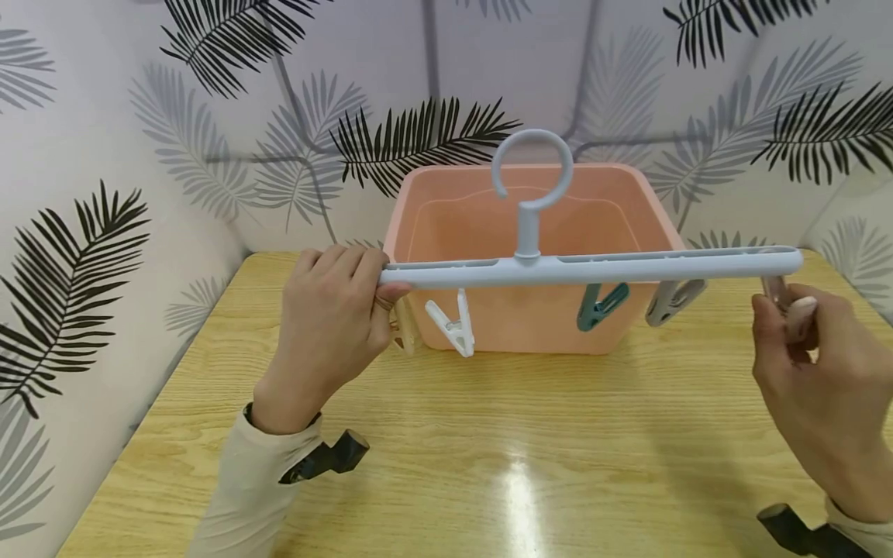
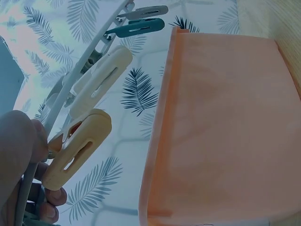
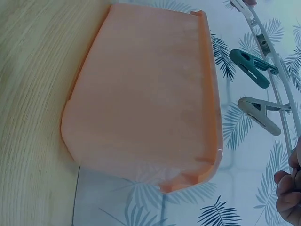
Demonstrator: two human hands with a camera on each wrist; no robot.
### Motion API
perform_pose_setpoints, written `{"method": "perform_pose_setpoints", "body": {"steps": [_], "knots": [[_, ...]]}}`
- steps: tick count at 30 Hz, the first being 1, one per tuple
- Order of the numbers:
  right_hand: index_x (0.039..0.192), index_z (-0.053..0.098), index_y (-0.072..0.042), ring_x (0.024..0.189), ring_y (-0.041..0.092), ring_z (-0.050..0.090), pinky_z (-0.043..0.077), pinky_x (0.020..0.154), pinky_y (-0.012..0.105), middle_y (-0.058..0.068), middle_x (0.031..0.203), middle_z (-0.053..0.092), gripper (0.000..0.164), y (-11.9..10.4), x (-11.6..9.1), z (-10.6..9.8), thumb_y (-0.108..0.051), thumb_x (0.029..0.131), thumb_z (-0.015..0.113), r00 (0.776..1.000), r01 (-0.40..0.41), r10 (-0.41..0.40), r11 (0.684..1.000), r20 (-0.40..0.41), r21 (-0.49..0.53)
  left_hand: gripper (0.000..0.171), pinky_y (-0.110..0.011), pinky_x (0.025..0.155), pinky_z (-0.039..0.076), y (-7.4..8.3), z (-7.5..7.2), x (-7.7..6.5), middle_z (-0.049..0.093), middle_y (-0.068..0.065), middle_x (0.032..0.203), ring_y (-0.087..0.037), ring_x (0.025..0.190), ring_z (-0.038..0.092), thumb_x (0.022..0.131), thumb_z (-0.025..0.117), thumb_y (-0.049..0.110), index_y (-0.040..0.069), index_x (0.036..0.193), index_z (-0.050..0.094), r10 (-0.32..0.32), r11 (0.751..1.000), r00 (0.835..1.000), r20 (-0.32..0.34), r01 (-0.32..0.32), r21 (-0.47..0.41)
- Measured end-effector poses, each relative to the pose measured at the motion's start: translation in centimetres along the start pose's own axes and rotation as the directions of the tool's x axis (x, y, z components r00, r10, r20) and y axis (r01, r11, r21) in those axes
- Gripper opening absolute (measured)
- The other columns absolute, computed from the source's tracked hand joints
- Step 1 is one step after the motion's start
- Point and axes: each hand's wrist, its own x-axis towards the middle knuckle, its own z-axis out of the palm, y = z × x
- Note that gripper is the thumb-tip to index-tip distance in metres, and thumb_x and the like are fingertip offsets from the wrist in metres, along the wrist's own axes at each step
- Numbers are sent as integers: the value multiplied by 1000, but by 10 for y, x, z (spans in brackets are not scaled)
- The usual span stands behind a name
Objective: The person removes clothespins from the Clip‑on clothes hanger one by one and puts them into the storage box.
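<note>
A light blue clip hanger (image 1: 628, 268) with an open ring hook is held level in the air in the head view. My left hand (image 1: 335, 325) grips its left end, fingers over the bar and thumb below. My right hand (image 1: 826, 349) pinches a pale clothespin (image 1: 799, 318) under the bar's right end; the fingers hide much of it. Along the bar hang a cream clothespin (image 2: 80, 148) beside my left fingers, a white clothespin (image 1: 453, 324), a teal clothespin (image 1: 601, 307) and a grey clothespin (image 1: 674, 302).
Behind the hanger, a peach plastic bin (image 1: 516, 322) stands on the wood-grain table (image 1: 446, 434). Close at the back and left is a pale wall covering (image 1: 174, 155) with a leaf print.
</note>
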Motion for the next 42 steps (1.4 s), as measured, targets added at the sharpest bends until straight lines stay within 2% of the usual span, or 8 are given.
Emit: {"method": "perform_pose_setpoints", "body": {"steps": [4, 9, 15, 19, 22, 36, 41, 42], "knots": [[87, 54, 20, 69, -21, 35, 27, 64, -1, 25, 62, 53, 55, -2, 0, -3, -35, 98, 53, 999, -36, 33, 996, 31, 87, 31, -41, 63, 41, 0, -1, 0, 62, -15, 78, -31, 67, 56, 97, 49, 25, -1, 84, 57, -6, 1000, 1000, -8, 6, -7], [82, 54, 20, 78, -28, 42, 34, 69, -4, 30, 67, 61, 53, -2, -2, -8, -31, 96, 58, 994, -72, 57, 984, 96, 161, 31, -41, 64, 40, 0, -2, 0, 61, -15, 76, -30, 66, 54, 97, 48, 24, -1, 83, 56, -3, 1000, 1000, -8, 3, 0], [86, 55, 20, 83, -29, 40, 32, 71, -4, 32, 80, 65, 53, -2, -7, -12, -32, 97, 56, 991, -67, 57, 994, 122, 81, 30, -41, 64, 40, 2, -2, 1, 60, -14, 75, -29, 65, 53, 97, 48, 25, -1, 82, 56, -2, 1000, 1000, -1, 2, 3], [91, 57, 21, 53, 3, 56, 27, 64, -2, 31, 75, 63, 58, -1, -10, -13, -36, 100, 49, 996, -6, 10, 999, 92, -48, 30, -40, 64, 39, 5, -2, 2, 60, -14, 76, -30, 67, 55, 97, 48, 24, 0, 83, 56, -5, 1000, 1000, 2, 5, 3], [95, 58, 21, 44, 38, 52, 25, 59, 1, 31, 71, 61, 62, 1, -11, -14, -40, 100, 46, 997, 29, -21, 994, 77, -101, 29, -40, 64, 40, 7, -2, 3, 60, -14, 75, -30, 68, 56, 97, 49, 24, 0, 82, 56, -5, 1000, 1000, -1, 5, 7], [100, 59, 21, 48, 39, 55, 25, 65, 0, 30, 76, 62, 63, 5, -13, -20, -40, 100, 46, 994, 36, -24, 993, 107, -112, 32, -38, 61, 36, 11, -1, 5, 57, -11, 70, -28, 63, 53, 97, 50, 28, 2, 79, 54, -8, 1000, 1000, -10, 8, 7], [107, 57, 22, 55, 41, 57, 24, 77, -1, 36, 92, 63, 45, 5, -19, -21, -22, 101, 48, 993, 2, 11, 994, 118, -111, 42, -38, 58, 36, 9, 0, 5, 56, -12, 68, -29, 61, 54, 101, 44, 34, 1, 77, 52, -29, 999, 999, -32, 30, 22], [111, 55, 21, 58, 30, 62, 24, 79, -1, 37, 94, 63, 42, 5, -20, -22, -19, 102, 46, 991, -14, 28, 994, 127, -110, 43, -38, 58, 36, 8, 0, 5, 56, -12, 68, -30, 61, 55, 101, 43, 35, 1, 77, 52, -36, 999, 999, -39, 37, 23]]}}
